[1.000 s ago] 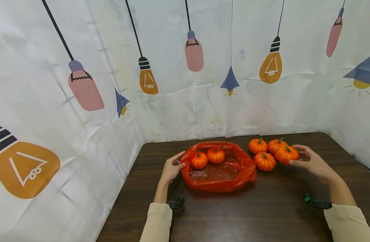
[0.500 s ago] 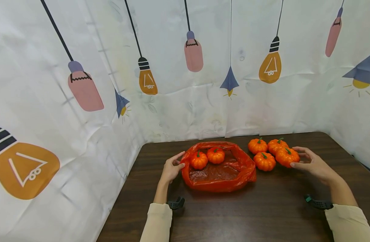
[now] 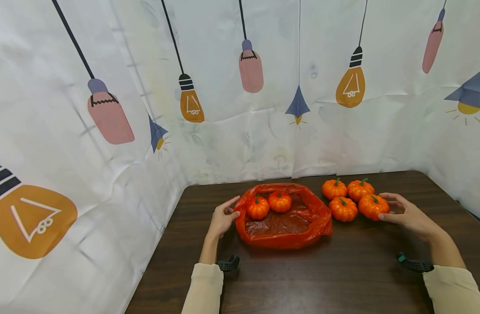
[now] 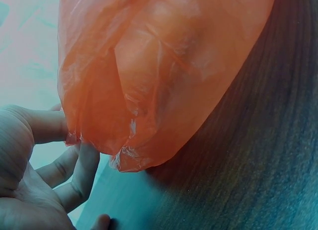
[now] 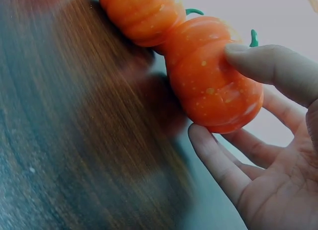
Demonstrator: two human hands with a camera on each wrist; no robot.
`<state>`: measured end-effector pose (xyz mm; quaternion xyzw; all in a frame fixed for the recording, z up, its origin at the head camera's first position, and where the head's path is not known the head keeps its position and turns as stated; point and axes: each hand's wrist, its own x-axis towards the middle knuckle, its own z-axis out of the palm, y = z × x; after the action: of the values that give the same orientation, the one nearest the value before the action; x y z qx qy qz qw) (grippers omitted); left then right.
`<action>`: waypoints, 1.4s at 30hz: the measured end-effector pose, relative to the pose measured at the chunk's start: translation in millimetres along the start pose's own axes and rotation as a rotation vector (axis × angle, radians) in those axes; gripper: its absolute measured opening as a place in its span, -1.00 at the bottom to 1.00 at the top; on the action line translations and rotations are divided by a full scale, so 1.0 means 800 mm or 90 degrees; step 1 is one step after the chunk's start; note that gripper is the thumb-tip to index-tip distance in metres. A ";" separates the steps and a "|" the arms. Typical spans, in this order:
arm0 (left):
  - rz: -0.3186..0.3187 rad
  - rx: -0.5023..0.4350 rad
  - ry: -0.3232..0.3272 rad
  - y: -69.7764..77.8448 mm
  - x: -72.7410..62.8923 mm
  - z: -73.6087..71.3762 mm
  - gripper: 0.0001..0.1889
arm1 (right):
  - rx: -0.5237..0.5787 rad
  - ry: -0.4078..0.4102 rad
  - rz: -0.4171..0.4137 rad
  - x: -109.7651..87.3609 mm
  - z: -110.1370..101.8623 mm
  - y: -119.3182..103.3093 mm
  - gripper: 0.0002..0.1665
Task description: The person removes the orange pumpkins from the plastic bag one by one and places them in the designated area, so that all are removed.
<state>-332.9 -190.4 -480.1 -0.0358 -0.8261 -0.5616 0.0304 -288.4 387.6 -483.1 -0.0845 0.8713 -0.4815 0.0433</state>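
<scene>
My left hand [image 3: 221,221] pinches the left rim of a red plastic bag [image 3: 284,241], thumb and fingers at its edge in the left wrist view. The bag lies wide open on the table, and two small orange pumpkins [image 3: 258,208] with green stems sit inside toward its back left. To the right, my right hand [image 3: 409,216] holds a small pumpkin [image 3: 373,206] from its right side. In the right wrist view the thumb presses on that pumpkin [image 5: 211,81], with the other fingers around the opposite side. Another pumpkin [image 5: 144,14] adjoins it there.
Three more pumpkins stand close together right of the bag: a front one [image 3: 343,209], a back left one [image 3: 334,189] and a back right one [image 3: 360,189]. The dark wooden table [image 3: 314,279] meets a white printed curtain [image 3: 240,148] behind and at the left.
My right hand has shifted slightly right and down with its pumpkin, which now overlaps the back right pumpkin less. The left hand and the bag have kept their places.
</scene>
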 end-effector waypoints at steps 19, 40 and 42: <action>0.001 0.000 0.003 0.001 0.001 0.000 -0.45 | 0.021 -0.003 0.030 0.009 0.007 0.009 -0.08; -0.005 -0.002 0.006 0.003 -0.001 0.001 -0.47 | 0.012 -0.021 0.048 0.010 0.012 0.005 -0.05; -0.007 -0.001 0.006 0.003 -0.001 0.001 -0.47 | 0.015 -0.022 0.049 0.009 0.012 0.003 -0.05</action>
<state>-331.9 -188.7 -477.9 -0.0291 -0.8256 -0.5627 0.0311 -294.3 379.5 -490.7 -0.0588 0.8673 -0.4881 0.0776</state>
